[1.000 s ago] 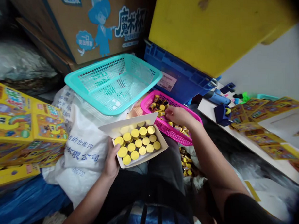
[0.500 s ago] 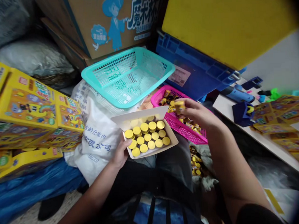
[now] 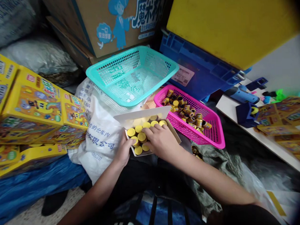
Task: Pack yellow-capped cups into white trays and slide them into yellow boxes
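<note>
My left hand (image 3: 123, 150) grips the left side of an open cardboard box (image 3: 143, 116), its thumb over the edge by the lids. Rows of small yellow-lidded tubs (image 3: 141, 137) stand inside, lids up. My right hand (image 3: 164, 142) reaches over the box's right part, fingers bent down onto a tub among the rows. That hand covers much of the box's right side, so the tub under its fingers is mostly hidden. Just right of the box, a pink basket (image 3: 221, 138) holds several loose tubs (image 3: 189, 115) lying at all angles.
Behind the box, a teal basket (image 3: 133, 102) rests on a white woven sack (image 3: 99, 135). Yellow printed boxes (image 3: 40, 103) are stacked at left. A large carton (image 3: 93, 32) and a blue crate (image 3: 200, 66) stand behind. At right is a white shelf (image 3: 228, 111) with small items.
My right hand has moved left from above the pink basket, carrying yellow-lidded tubs, and is now down in the cardboard box. My left hand still holds the box.
</note>
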`<state>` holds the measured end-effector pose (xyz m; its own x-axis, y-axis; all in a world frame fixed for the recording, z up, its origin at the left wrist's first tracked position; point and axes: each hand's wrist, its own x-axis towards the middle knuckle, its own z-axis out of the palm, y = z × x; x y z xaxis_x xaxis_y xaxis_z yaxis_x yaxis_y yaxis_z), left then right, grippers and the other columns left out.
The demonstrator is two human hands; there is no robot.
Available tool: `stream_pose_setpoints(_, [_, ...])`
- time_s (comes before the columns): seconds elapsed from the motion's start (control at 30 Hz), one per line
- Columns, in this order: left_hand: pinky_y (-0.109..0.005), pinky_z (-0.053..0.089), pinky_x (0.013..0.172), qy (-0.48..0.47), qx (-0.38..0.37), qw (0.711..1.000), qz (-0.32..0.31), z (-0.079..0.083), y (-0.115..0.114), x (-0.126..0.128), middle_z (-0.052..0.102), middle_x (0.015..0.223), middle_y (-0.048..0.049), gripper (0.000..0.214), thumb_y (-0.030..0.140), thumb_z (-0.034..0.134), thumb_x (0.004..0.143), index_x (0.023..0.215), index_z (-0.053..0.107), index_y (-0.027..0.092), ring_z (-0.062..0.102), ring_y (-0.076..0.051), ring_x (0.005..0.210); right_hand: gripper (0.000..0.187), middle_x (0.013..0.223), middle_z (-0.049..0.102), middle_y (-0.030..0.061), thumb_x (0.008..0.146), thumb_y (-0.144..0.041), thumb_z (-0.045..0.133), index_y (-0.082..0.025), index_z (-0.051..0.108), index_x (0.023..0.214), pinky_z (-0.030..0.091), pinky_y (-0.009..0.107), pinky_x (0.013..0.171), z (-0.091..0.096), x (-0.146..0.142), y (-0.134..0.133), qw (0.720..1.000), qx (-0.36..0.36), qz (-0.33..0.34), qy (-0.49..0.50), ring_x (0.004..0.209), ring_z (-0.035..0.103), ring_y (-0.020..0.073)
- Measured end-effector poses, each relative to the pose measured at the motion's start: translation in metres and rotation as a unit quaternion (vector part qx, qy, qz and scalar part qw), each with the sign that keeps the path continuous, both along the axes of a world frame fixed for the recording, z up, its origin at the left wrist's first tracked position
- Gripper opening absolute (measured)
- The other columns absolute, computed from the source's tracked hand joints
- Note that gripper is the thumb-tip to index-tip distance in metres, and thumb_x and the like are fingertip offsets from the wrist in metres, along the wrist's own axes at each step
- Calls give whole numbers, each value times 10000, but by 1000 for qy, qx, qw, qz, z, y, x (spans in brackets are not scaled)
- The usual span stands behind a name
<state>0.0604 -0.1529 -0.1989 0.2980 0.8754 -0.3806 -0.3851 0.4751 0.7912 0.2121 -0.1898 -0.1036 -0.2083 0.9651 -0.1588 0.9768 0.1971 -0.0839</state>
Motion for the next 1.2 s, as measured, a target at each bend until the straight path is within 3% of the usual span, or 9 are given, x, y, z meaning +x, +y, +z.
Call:
stream_pose_setpoints(0.2, [-411, 513, 992, -49, -28, 998, 24, -5, -1, 3, 713, 1138, -70, 447, 388, 745, 694, 1079, 615, 203, 600, -333, 1257, 246, 1102, 667, 122, 946, -320, 677, -167, 626, 1132, 391, 399, 776, -10, -15, 5, 996, 60, 67, 16, 1011, 540, 289])
stream_pose_setpoints(0.4, [-414, 526, 977, -43, -43, 998, 16, -4, -1, 2, 724, 1098, -61, 476, 358, 784, 625, 1040, 606, 209, 623, -342, 1224, 357, 1129, 646, 140, 908, -323, 709, -155, 610, 1207, 413, 406, 798, -16, -26, 6, 995, 80, 47, 39, 1001, 528, 295])
stream_pose_setpoints(0.5, [-426, 542, 963, -35, -40, 999, 6, 1, -1, 2, 721, 1147, -56, 551, 309, 787, 617, 1130, 606, 218, 639, -341, 1202, 427, 1161, 663, 133, 894, -426, 720, -169, 629, 1223, 439, 416, 862, 6, 4, 3, 986, 126, 7, 109, 1037, 553, 298])
stream_pose_setpoints(0.6, [-456, 560, 950, -46, -60, 997, -6, 6, 0, 2, 716, 1217, -75, 685, 306, 803, 604, 1248, 582, 221, 645, -362, 1201, 276, 1119, 703, 130, 989, -408, 558, -184, 680, 1094, 457, 401, 878, 30, 66, 10, 974, 154, -130, 107, 1040, 607, 285])
stream_pose_setpoints(0.7, [-473, 566, 963, -44, -75, 996, -2, 10, 1, 3, 723, 1229, -96, 785, 323, 824, 582, 1314, 565, 206, 645, -382, 1212, 295, 1040, 743, 135, 1018, -307, 441, -183, 707, 1052, 474, 372, 790, 34, 132, 24, 958, -3, -285, -9, 957, 675, 275])
stream_pose_setpoints(0.8, [-479, 567, 980, -35, -83, 996, -2, 12, 0, 4, 733, 1220, -99, 828, 334, 836, 582, 1350, 554, 208, 647, -386, 1222, 264, 995, 762, 186, 963, -327, 554, -150, 747, 996, 494, 390, 769, 14, 165, 33, 934, -152, -314, -73, 924, 715, 320])
stream_pose_setpoints(0.97, [-481, 582, 972, -30, -78, 996, 11, 14, 0, 8, 750, 1189, -94, 830, 343, 832, 581, 1353, 561, 203, 657, -386, 1220, 311, 1091, 757, 222, 972, -268, 509, -121, 696, 1173, 509, 390, 800, -18, 161, 33, 938, -142, -313, -57, 994, 726, 327])
stream_pose_setpoints(1.07, [-484, 579, 985, -30, -82, 996, 16, 15, 1, 8, 741, 1225, -99, 817, 318, 845, 566, 1331, 578, 204, 657, -389, 1223, 262, 1050, 770, 140, 918, -263, 577, -165, 692, 1132, 514, 336, 771, -5, 161, 28, 942, -126, -312, -13, 923, 725, 267])
stream_pose_setpoints(1.2, [-500, 567, 1008, -26, -98, 995, 2, 21, 7, 6, 735, 1244, -112, 773, 291, 865, 548, 1275, 618, 200, 664, -394, 1210, 335, 939, 751, 63, 883, -350, 593, -194, 604, 1179, 515, 332, 696, 39, 145, 7, 932, -6, -278, 233, 779, 686, 223])
